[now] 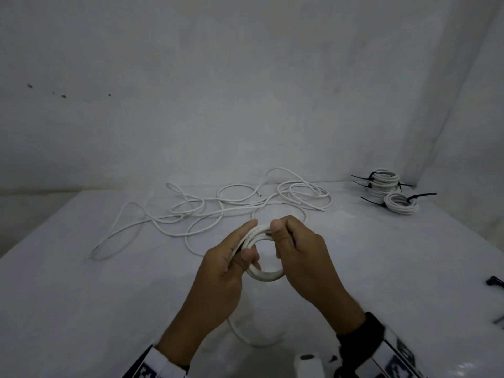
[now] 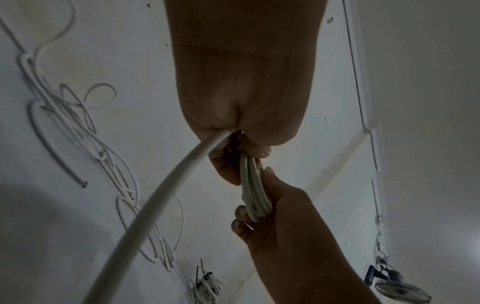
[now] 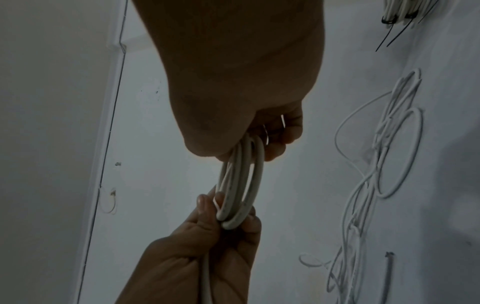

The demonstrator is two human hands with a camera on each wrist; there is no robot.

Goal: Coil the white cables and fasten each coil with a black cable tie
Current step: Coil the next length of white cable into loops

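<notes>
Both hands gripped one small white coil (image 1: 263,274) above the middle of the tabletop (image 1: 81,309); the left hand (image 1: 231,266) clamped its left side between thumb and fingers, with a loose strand (image 2: 161,197) trailing from the palm, while the right hand (image 1: 297,249) pinched the right side, fingers curled round the turns; behind them a tangle of loose white cable (image 1: 218,208) sprawled across the tabletop; near the far right corner lay finished coils (image 1: 387,189), stacked and bound with black cable ties (image 1: 420,196); smallest, spare black ties (image 1: 495,282) lay at the right edge.
</notes>
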